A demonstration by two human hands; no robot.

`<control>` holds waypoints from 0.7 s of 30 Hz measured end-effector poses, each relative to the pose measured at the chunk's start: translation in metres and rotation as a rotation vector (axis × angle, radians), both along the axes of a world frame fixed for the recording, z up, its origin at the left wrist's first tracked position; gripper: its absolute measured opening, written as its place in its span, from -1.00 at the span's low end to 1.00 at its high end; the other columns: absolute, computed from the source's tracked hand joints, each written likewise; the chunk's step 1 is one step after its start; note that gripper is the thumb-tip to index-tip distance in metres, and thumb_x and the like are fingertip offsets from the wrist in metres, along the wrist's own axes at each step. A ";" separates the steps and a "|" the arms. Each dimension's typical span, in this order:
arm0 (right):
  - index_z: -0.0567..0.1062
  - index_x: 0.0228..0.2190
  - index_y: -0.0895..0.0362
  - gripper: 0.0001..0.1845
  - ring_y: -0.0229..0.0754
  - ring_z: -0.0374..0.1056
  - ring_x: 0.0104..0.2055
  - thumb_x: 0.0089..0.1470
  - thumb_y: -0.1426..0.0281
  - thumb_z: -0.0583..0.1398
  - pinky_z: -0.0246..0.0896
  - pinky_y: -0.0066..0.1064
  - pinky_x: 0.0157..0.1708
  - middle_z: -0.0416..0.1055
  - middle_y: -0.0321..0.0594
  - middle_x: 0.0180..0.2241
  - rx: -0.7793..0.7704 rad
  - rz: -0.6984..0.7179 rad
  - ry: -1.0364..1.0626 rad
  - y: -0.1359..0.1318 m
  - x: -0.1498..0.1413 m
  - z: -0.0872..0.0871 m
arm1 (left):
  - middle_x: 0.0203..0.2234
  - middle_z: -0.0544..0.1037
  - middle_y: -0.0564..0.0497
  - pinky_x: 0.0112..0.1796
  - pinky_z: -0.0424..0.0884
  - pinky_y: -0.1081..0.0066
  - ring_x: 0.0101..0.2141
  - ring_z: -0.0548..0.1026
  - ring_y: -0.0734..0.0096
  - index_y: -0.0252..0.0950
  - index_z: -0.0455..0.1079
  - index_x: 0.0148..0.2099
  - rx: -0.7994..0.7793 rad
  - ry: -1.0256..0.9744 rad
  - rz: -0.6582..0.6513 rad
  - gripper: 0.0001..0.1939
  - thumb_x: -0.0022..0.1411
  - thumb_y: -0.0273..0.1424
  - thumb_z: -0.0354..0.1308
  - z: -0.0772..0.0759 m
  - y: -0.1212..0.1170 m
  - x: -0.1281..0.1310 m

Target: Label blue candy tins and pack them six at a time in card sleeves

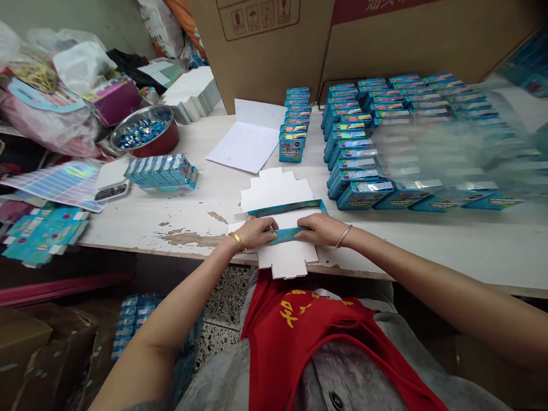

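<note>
A flat die-cut carton blank (276,191), white inside with teal printed edges, lies at the near edge of the white table (428,240). My left hand (256,233) and my right hand (322,229) press down on its near teal flap, fingers closed and pinching the fold from either side. Each wrist wears a thin bangle. Part of the blank overhangs the table edge toward my red apron (308,331).
Many small teal candy boxes (363,142) stand in rows at the right, a short column (293,125) in the middle. A wrapped bundle of boxes (162,171), a metal bowl of blue sweets (143,131), white card sheets (250,137) and large cardboard cartons (342,40) surround them.
</note>
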State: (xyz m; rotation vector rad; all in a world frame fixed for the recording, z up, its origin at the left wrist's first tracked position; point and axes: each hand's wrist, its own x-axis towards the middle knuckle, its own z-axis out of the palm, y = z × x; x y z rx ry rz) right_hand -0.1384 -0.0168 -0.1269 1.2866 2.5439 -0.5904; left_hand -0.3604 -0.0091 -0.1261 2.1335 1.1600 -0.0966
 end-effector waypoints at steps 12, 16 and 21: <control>0.34 0.03 0.17 -0.50 0.12 0.13 0.07 0.07 0.28 0.22 0.05 -0.11 -0.03 0.15 0.03 0.18 0.492 0.071 0.235 -0.033 0.003 0.005 | -0.24 0.47 -0.07 -0.25 0.33 0.38 -0.27 0.44 0.35 -0.30 0.44 -0.11 0.332 -0.098 0.107 -0.76 0.25 -0.30 0.08 -0.002 -0.048 0.018; 0.28 0.09 0.22 -0.51 0.02 0.21 -0.11 0.12 0.39 0.15 0.09 -0.21 -0.19 0.27 0.04 0.07 0.562 -0.041 0.260 -0.073 -0.023 0.007 | 0.01 0.39 -0.15 0.06 0.20 0.12 0.02 0.33 0.20 -0.24 0.29 0.13 0.683 -0.091 -0.010 -0.61 0.27 -0.50 0.01 0.012 -0.028 -0.015; 0.36 0.01 0.14 -0.53 -0.05 0.22 -0.24 0.09 0.23 0.22 0.07 -0.28 -0.31 0.35 -0.03 -0.07 0.517 0.003 0.284 -0.099 -0.060 -0.011 | 0.28 0.10 0.00 0.05 0.22 0.15 0.16 0.21 0.18 -0.02 0.19 0.21 0.632 0.212 -0.426 -0.36 0.16 -0.68 -0.01 0.020 0.001 -0.069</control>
